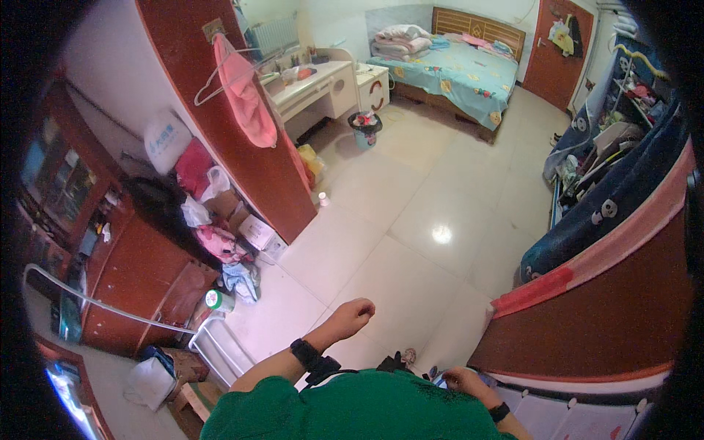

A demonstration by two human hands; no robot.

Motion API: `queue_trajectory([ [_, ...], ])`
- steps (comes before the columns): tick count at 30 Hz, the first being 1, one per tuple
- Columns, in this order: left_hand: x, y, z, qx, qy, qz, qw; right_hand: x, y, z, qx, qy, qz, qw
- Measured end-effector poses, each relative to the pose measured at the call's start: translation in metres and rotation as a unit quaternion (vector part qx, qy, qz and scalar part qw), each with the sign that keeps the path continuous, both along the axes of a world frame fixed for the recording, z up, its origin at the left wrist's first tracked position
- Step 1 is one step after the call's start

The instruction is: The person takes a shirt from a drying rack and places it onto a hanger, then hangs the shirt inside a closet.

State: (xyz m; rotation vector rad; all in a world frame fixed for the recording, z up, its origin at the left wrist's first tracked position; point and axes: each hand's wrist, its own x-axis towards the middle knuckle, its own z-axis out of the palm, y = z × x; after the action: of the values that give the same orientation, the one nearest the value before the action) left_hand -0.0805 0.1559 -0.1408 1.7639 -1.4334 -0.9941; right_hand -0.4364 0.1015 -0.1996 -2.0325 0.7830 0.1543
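Note:
My left hand [352,318] hangs in front of me over the tiled floor [379,275], its fingers loosely curled, with no held thing showing. A dark strap and device sit on that wrist. My right hand [466,382] is close to my body at the lower right, beside a partly hidden blue-and-white thing [438,379]; whether it grips this cannot be told. Near my left arm stand a white plastic rack [223,349] and a jar with a green lid [213,300]. A patterned small thing [409,356] shows just past my green shirt.
Ahead are a bed [459,69], a lined trash bin [366,137] and a white desk [311,82]. A small white cup-like thing [323,199] stands on the floor by the brown partition [236,126]. Clothes and boxes [258,231] lie left; a curtained wardrobe [599,181] stands right.

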Motion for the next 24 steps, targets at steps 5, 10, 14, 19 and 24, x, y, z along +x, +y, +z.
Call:
queue_trajectory([
  [5, -0.001, -0.026, 0.0, -0.029, -0.028, -0.011, 0.999, 0.01, -0.059, 0.018, -0.048, 0.033, -0.01, 0.998],
  [10, -0.001, -0.044, -0.005, 0.048, 0.052, 0.049, 0.996, 0.02, -0.099, -0.001, -0.054, 0.023, 0.079, 0.995],
  [14, 0.015, -0.059, -0.017, 0.079, 0.144, 0.104, 0.981, 0.035, -0.12, -0.029, -0.015, 0.014, 0.121, 0.992],
  [19, 0.057, -0.1, -0.019, 0.098, 0.118, 0.11, 0.982, 0.077, -0.16, -0.027, 0.002, 0.04, 0.117, 0.992],
  [24, 0.106, -0.164, -0.024, 0.091, 0.082, 0.069, 0.99, 0.101, -0.211, -0.034, 0.011, 0.081, 0.077, 0.994],
])
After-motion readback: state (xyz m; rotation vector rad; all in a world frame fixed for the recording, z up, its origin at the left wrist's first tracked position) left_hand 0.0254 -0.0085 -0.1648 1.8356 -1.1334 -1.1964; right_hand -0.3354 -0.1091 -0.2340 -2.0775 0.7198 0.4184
